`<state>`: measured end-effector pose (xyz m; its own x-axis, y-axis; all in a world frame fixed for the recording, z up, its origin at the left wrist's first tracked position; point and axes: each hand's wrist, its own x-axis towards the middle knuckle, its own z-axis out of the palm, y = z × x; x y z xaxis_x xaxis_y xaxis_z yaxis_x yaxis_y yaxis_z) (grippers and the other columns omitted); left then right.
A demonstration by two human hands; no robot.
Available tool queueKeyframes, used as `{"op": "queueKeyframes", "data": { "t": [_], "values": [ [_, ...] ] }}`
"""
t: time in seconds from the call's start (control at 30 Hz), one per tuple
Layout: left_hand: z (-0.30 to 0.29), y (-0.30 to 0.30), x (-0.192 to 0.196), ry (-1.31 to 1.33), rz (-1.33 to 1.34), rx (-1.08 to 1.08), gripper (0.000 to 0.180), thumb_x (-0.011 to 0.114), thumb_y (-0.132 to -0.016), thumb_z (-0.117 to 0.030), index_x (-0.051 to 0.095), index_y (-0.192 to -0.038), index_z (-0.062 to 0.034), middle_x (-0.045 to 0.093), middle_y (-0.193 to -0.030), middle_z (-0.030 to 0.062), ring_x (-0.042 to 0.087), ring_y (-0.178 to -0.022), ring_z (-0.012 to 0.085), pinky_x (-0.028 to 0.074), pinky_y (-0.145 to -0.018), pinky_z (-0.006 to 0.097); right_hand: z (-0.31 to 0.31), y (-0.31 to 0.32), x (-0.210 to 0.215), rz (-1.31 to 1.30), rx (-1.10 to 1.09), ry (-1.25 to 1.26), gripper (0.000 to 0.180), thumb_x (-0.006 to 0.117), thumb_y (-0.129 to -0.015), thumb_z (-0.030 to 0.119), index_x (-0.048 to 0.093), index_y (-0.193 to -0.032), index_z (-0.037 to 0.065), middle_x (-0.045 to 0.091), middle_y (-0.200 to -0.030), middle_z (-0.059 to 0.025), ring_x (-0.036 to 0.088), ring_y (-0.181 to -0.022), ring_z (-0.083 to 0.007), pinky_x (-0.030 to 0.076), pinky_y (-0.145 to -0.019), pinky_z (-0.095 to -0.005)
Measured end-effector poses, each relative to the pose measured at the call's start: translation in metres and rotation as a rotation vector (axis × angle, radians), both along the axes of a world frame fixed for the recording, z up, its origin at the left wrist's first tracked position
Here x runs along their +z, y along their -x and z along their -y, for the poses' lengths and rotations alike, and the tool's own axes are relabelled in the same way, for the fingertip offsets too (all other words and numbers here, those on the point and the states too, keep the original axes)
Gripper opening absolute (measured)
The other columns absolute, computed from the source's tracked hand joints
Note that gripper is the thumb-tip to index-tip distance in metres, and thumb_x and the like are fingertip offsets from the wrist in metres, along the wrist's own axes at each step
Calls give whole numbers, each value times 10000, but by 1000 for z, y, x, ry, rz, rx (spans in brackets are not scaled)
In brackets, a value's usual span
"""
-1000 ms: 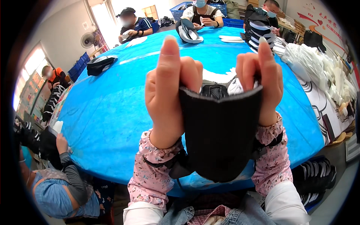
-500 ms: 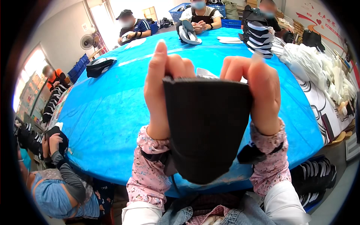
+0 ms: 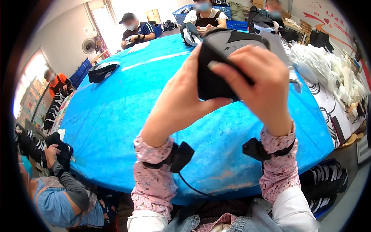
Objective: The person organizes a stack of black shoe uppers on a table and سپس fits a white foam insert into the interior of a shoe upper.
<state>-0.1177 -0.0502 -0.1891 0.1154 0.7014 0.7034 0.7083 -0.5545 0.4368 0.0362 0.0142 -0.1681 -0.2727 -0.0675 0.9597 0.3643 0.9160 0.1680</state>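
One black shoe upper (image 3: 215,83), left hand (image 3: 183,99) closed around its side, right hand (image 3: 266,83) closed over its edge, raised and rotated from earlier hanging position

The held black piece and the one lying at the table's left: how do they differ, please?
The held piece is raised between the left hand and right hand; the lying piece rests on the blue table. The held piece appears larger in view, the lying piece smaller. Both are mostly black.
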Motion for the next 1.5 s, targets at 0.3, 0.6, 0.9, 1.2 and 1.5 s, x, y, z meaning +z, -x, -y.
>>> {"op": "queueKeyframes", "data": {
  "t": [0.3, 0.6, 0.9, 1.2, 1.5],
  "values": [
    [-20, -10, -15, -122, 388, -201, 887, 786, -605, -116, 254, -1306, -11, 490, -1181, 121, 506, -1058, 207, 440, -867, 338, 24, -2, 2, 132, -13, -121, 237, 723, -626, 207, 582, -733, 49, 594, -783, -29, 556, -643, -193, 412, -567, -294],
    [-15, 10, 1, -801, 85, 151, 573, 720, -700, -177, 397, -1155, -50, 505, -1188, 178, 459, -1154, 313, 324, -1000, 423, 20, -23, 15, 148, 49, 76, 324, 681, -529, 58, 629, -849, 74, 615, -884, -25, 541, -817, -246, 416, -741, -354],
    [-9, 16, 10, -1085, -53, 210, 277, 567, -852, -253, 444, -1036, -87, 581, -1110, 143, 509, -1100, 290, 330, -989, 415, 19, -19, 14, 98, 63, -110, 267, 650, -553, 83, 644, -820, 86, 627, -871, 6, 541, -794, -218, 422, -706, -343],
    [-8, -2, -12, -498, 440, 111, 517, 772, -654, -68, 495, -1081, 23, 551, -1014, 70, 534, -898, 156, 448, -787, 278, 28, -11, 11, -73, -17, -215, 254, 686, -638, 154, 625, -883, 126, 596, -889, 14, 538, -785, -167, 427, -734, -315],
    [-3, -21, 1, -157, 844, -183, 576, 775, -619, 19, 470, -1107, 38, 566, -1023, 93, 571, -886, 146, 516, -727, 255, 26, -16, 13, -80, -14, -204, 236, 727, -676, 124, 634, -892, 137, 603, -916, 5, 528, -810, -191, 438, -748, -331]
  ]
}}
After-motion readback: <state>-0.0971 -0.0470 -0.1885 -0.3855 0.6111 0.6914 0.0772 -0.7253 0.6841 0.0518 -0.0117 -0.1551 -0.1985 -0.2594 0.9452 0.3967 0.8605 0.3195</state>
